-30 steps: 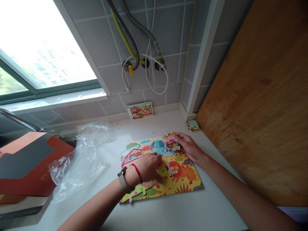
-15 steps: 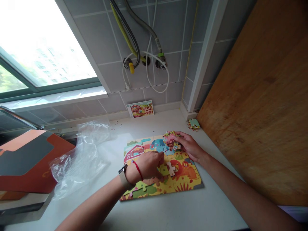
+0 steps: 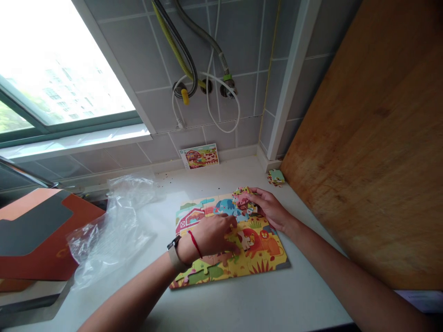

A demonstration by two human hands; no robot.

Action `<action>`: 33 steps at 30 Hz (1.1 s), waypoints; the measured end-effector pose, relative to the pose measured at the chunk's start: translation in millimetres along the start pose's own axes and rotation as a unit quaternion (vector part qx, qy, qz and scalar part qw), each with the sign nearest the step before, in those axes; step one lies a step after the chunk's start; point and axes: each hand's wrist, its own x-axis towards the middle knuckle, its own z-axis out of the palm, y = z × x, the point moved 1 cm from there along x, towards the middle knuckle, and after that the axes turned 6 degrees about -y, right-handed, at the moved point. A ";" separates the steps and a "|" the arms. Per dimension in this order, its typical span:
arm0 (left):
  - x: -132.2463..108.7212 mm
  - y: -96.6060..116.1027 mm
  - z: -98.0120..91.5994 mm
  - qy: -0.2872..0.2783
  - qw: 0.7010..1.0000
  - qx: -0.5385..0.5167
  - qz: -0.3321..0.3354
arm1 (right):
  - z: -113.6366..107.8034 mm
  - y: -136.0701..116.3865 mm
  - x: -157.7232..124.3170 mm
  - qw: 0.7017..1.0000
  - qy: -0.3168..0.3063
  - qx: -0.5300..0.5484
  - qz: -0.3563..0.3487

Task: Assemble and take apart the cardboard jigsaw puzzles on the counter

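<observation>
A colourful jigsaw puzzle (image 3: 258,267) with animals and a red barn lies flat on the white counter. My left hand (image 3: 212,235) reaches over its middle, thumb and index finger apart and pointing down at the pieces; the other fingertips are partly hidden. Close by the left thumb, a puzzle piece with white on it (image 3: 244,240) rests on the picture. Over the puzzle's upper right part, my right hand (image 3: 272,210) is closed on a small bunch of puzzle pieces (image 3: 243,199), pink and yellow, thumb on top.
More loose pieces (image 3: 276,177) are stacked by the wooden board (image 3: 339,152) on the right. A picture card (image 3: 200,156) leans against the tiled wall. To the left lie a clear plastic bag (image 3: 114,230) and an orange-and-grey box (image 3: 38,235).
The left thumb and index finger have shifted slightly over the middle pieces. My right hand keeps its hold on the bunch of pieces. The whole view has moved a little.
</observation>
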 end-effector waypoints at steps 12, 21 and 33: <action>-3.9 15.2 -10.1 0.035 0.995 -0.054 0.071 | 0.3 -1.6 -0.5 1.000 0.004 -0.008 0.001; 14.2 -24.6 -20.1 0.256 0.922 -0.289 0.020 | 3.9 3.0 -3.2 0.995 -0.091 -0.018 0.025; 10.4 -27.2 -18.0 0.225 0.963 -0.145 -0.032 | -1.5 6.4 1.0 0.982 -0.068 -0.174 -0.034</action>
